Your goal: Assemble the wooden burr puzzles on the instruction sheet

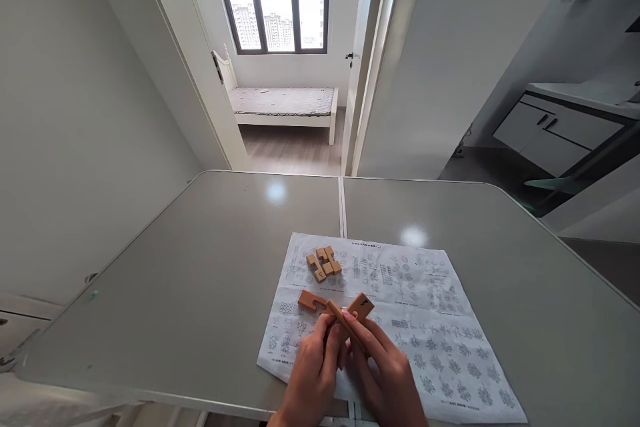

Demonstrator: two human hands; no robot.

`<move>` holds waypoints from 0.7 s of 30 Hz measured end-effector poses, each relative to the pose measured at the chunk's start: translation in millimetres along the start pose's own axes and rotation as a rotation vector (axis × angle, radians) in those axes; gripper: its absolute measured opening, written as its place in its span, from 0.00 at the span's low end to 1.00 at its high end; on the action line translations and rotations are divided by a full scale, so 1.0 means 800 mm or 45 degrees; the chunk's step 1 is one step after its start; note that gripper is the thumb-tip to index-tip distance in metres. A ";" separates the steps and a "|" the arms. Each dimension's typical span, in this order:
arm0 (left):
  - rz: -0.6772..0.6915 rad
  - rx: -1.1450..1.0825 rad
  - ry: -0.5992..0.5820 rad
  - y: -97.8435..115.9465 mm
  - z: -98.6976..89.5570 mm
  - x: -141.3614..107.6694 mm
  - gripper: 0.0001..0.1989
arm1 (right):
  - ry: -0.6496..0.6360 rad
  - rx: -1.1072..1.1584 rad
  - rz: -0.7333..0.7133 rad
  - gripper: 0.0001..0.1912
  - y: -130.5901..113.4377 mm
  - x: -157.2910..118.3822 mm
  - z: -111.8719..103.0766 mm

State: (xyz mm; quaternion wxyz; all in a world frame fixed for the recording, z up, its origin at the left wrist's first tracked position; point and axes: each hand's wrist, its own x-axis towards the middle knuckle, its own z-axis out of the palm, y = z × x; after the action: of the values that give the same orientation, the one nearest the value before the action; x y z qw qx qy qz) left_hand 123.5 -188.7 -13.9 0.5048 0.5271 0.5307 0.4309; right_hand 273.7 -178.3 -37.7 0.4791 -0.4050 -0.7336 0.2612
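Observation:
My left hand (pixel 316 359) and my right hand (pixel 384 359) meet low in the middle of the view, both with fingers closed on wooden puzzle pieces. A slim wooden piece (pixel 341 317) slants between the fingertips. Behind it, a block with a black mark (pixel 362 305) sticks out to the upper right. To the upper left extends a notched wooden piece (pixel 309 299). My fingers hide how these pieces meet. Beyond my hands, several lighter wooden puzzle pieces (pixel 325 264) sit close together on a creased instruction sheet (pixel 380 293) printed with small diagrams.
The sheet lies on a grey table (pixel 225 280) with a seam (pixel 342 207) down its middle. Past the far edge, a doorway with an open door (pixel 356 67) leads to a bed (pixel 283 101) under a window. White cabinets (pixel 555 130) stand at the right.

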 end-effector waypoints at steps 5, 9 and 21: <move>0.030 0.082 0.063 0.004 0.000 -0.003 0.17 | 0.019 0.015 -0.016 0.24 -0.004 0.004 -0.001; 0.047 0.042 0.030 0.007 0.000 -0.005 0.16 | 0.046 0.016 0.002 0.21 -0.005 0.003 -0.001; -0.039 -0.129 -0.093 0.004 -0.002 -0.005 0.16 | 0.011 0.062 0.013 0.23 -0.009 0.003 -0.002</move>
State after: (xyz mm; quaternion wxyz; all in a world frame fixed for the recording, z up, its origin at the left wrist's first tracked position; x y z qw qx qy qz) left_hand 121.8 -192.7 -10.4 0.5565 0.5081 0.4974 0.4299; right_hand 272.1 -179.7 -30.5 0.4907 -0.3980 -0.7228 0.2799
